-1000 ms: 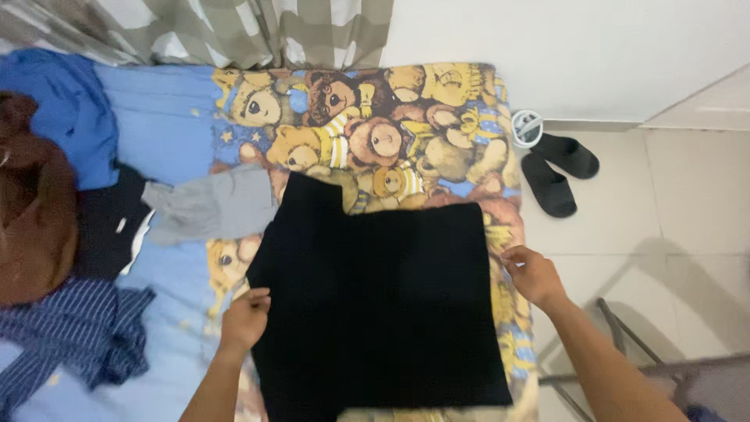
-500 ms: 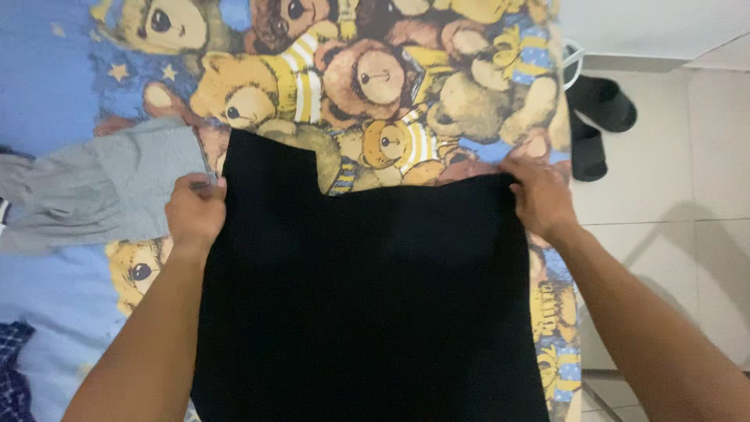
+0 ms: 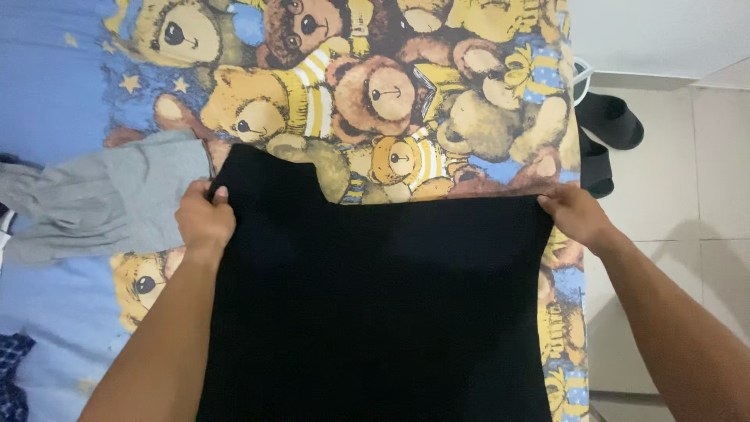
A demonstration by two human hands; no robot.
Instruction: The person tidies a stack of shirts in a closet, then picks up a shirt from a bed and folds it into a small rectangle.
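Your left hand [image 3: 205, 219] is clenched on the upper left edge of a black garment [image 3: 375, 312], fingers curled over the cloth just below the raised flap at its top left corner. Your right hand [image 3: 574, 212] grips the garment's upper right corner, thumb and fingers pinched on the fabric at the edge of the bed [image 3: 55, 94]. The black garment lies flat on the bed between your two forearms, its top edge stretched straight from one hand to the other and its lower part running out of the bottom of the view.

Under it spreads a bedsheet [image 3: 375, 86] printed with brown and yellow teddy bears on blue; the bears fill the space above the garment's top edge and show again in a narrow strip along its right side. A grey garment [image 3: 109, 195] lies crumpled on the sheet just beside your left hand, its near edge touching or nearly touching the black cloth; which of the two cannot be told. A scrap of dark blue striped cloth [image 3: 12, 375] shows at the lower left corner. To the right of the bed, on the pale tiled floor [image 3: 672, 203], a pair of black slippers [image 3: 605, 133] sits near the wall, well apart from your right hand.
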